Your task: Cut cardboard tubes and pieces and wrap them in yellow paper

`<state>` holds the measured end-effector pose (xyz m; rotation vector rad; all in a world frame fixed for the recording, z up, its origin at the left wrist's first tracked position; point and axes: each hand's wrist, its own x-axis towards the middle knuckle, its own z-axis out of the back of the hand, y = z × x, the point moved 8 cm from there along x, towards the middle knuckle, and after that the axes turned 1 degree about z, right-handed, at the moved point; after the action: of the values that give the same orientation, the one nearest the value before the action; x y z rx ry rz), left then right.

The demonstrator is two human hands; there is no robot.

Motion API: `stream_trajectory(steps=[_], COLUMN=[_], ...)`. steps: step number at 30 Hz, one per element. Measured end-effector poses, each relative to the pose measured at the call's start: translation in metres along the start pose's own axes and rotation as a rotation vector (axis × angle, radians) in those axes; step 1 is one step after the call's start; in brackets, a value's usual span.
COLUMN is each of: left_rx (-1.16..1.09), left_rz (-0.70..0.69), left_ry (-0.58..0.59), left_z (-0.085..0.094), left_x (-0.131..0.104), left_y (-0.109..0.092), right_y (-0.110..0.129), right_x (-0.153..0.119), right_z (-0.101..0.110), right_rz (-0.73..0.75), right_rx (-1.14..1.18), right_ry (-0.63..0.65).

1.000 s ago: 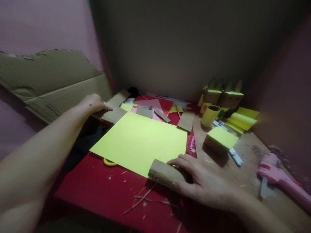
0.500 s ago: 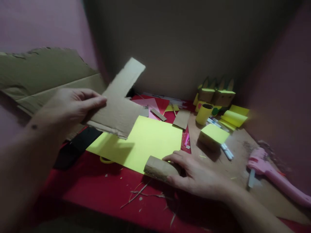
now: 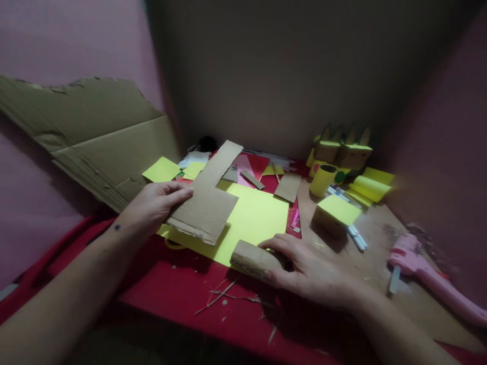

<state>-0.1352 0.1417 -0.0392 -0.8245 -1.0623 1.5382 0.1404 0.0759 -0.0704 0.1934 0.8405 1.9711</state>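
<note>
My left hand (image 3: 162,203) pinches an L-shaped piece of cardboard (image 3: 207,208) by its left edge, holding it a little above a yellow sheet of paper (image 3: 262,210). On the sheet's front right corner lies a curved piece of cardboard (image 3: 253,258). My right hand (image 3: 300,263) is closed around the right end of this curved piece, thumb in front and fingers behind. Beyond the right hand stands a small box with a yellow top (image 3: 338,210). Scraps of cardboard fibre (image 3: 220,296) are scattered on the red table surface (image 3: 171,289).
A large cardboard sheet (image 3: 110,121) leans at the left wall. At the right lie a pink glue gun (image 3: 422,268), markers (image 3: 356,238) and a yellow roll of paper (image 3: 369,186) on a brown board (image 3: 380,268). A yellow tube (image 3: 322,181) stands near small eared boxes (image 3: 353,152).
My left hand has lowered the L-shaped cardboard and moved it to the right, over the yellow sheet. The right hand stays on the curved cardboard.
</note>
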Motion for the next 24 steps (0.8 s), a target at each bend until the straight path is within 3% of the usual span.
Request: stream_trajectory(steps=[9, 15, 24], left_rx=[0.006, 0.013, 0.008], left_rz=[0.058, 0.036, -0.009], left_ry=[0.043, 0.037, -0.07], left_z=[-0.013, -0.02, -0.02], left_x=[-0.002, -0.006, -0.012], left_y=[0.02, 0.021, 0.015], right_y=[-0.004, 0.004, 0.002], right_x=[0.0, 0.0, 0.003], right_z=[0.001, 0.003, 0.003], right_rz=[0.018, 0.05, 0.098], right_rx=[-0.04, -0.021, -0.033], right_ry=[-0.004, -0.005, -0.014])
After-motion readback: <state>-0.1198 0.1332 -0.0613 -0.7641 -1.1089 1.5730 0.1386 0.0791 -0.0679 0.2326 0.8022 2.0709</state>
